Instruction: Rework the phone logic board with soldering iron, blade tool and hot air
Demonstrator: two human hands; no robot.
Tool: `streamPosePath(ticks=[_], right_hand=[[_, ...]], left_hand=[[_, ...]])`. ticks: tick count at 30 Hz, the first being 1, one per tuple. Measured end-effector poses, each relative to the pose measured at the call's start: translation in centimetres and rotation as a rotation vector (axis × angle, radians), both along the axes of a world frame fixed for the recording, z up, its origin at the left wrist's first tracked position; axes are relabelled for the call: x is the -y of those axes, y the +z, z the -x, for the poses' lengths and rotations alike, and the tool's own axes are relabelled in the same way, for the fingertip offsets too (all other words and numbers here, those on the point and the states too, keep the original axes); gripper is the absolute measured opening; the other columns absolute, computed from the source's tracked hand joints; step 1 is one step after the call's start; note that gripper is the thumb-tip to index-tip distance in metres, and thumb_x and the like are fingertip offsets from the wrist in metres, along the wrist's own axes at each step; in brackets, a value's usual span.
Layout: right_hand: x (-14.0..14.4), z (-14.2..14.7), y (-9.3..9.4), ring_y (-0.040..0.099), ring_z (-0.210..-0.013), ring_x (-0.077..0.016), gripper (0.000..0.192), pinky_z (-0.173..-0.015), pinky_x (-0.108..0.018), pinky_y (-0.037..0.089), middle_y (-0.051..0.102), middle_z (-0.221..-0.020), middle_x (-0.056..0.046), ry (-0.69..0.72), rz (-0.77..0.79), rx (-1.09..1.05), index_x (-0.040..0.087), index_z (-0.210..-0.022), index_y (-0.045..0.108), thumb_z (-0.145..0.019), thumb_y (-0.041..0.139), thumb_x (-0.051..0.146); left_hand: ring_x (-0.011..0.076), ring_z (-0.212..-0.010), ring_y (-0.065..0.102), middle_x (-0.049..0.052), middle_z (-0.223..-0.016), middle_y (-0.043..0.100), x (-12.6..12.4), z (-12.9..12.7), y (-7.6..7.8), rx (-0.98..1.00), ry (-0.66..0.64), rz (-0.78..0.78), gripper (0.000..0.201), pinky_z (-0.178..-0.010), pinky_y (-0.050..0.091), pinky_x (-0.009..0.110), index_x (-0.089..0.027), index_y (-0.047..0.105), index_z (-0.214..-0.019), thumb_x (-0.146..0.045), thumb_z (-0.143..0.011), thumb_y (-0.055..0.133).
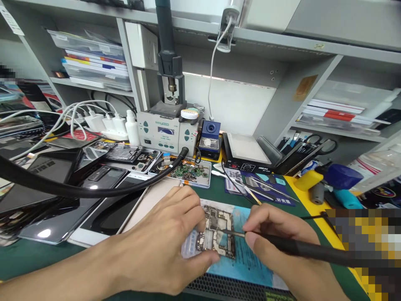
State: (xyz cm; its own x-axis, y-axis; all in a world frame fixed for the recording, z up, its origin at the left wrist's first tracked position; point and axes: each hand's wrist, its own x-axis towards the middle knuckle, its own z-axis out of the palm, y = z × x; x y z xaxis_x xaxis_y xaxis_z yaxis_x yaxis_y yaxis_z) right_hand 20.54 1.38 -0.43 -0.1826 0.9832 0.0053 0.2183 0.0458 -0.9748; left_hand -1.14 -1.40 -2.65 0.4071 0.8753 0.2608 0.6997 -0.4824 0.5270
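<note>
Crowding the green mat: phones, probably dismantled, under shelves.

Almost no writing is reading clearly. The soldering station is showing a small green brand label and a lit display, both too blurred to make out. The blue card on the table is bearing white Chinese characters, likewise too small to read.

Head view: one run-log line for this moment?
left hand steadies circuit board | right hand holds soldering iron, tip on board | blue mat
</note>
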Motion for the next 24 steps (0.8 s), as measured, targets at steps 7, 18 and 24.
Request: streamPosePath(ticks=[7, 18, 24], right_hand=[[-0.75, -0.50, -0.25, 0.026, -0.046, -0.0078, 0.015, -0.046, -0.026, 0.017, 0.035, -0.050, 0.009, 0.017, 0.062, 0.090, 0.022, -0.079, 0.075, -0.077, 0.073, 0.037], [0.06, -0.30, -0.60, 0.037, -0.047, -0.0101, 0.020, -0.047, -0.027, 0.024, 0.043, -0.053, 0.007, 0.023, 0.035, 0.091, 0.023, -0.074, 0.071, -0.078, 0.071, 0.043], [0.19, -0.09, -0.70, 0.040, -0.049, -0.0109, 0.019, -0.049, -0.028, 0.026, 0.047, -0.055, 0.006, 0.024, -0.070, 0.104, 0.024, -0.070, 0.071, -0.081, 0.069, 0.040]], left_hand=[[0.0277, -0.104, 0.051, 0.008, -0.111, 0.054, 0.13, 0.40, 0.41, -0.009, -0.032, -0.009, 0.032, -0.093, 0.045, 0.047, -0.019, 0.057, -0.105, -0.031, -0.080, 0.071], [0.0292, -0.118, 0.050, 0.009, -0.125, 0.054, -0.22, 0.70, -0.12, -0.022, -0.093, -0.045, 0.049, -0.110, 0.039, 0.051, -0.021, 0.051, -0.129, -0.024, -0.082, 0.064], [0.0285, -0.115, 0.051, 0.009, -0.123, 0.054, 0.01, 0.75, -0.13, -0.021, -0.095, -0.049, 0.048, -0.108, 0.041, 0.049, -0.020, 0.053, -0.129, -0.024, -0.082, 0.065]])
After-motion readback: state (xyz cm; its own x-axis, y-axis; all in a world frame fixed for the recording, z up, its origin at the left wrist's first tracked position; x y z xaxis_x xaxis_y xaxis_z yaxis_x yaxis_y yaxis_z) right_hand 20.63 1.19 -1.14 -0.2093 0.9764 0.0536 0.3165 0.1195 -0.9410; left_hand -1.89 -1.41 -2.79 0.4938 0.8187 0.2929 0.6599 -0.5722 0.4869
